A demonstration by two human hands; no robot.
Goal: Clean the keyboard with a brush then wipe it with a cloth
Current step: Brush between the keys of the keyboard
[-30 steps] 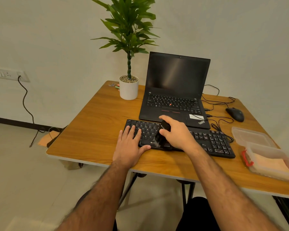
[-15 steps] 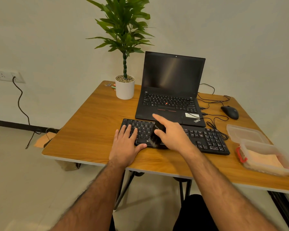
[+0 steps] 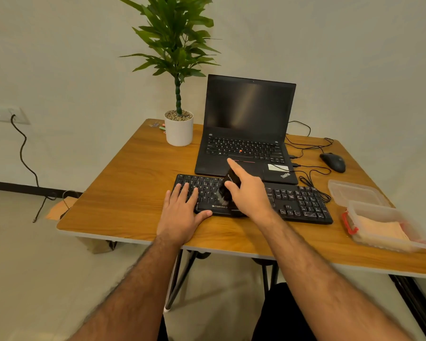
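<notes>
Wooden table (image 3: 123, 193) against a pale wall fills mid-frame, with the black keyboard (image 3: 298, 203) at centre below an open laptop (image 3: 246, 134). Left hand (image 3: 182, 212) lies spread flat on the keyboard's left keys, steadying it, while the right hand (image 3: 251, 195) grips a dark brush (image 3: 228, 190), forefinger extended, bristles touching the keys. Short, light strokes along each key row, left hand pressing firmly, should lift dust best; the cloth (image 3: 381, 230) waits in a clear box (image 3: 354, 207) at lower right.

Bare counter (image 3: 123, 193) lies open left of the keyboard (image 3: 298, 203); the laptop (image 3: 246, 143) blocks just behind it, cables (image 3: 310, 178) and plastic containers (image 3: 379, 217) crowd the right
</notes>
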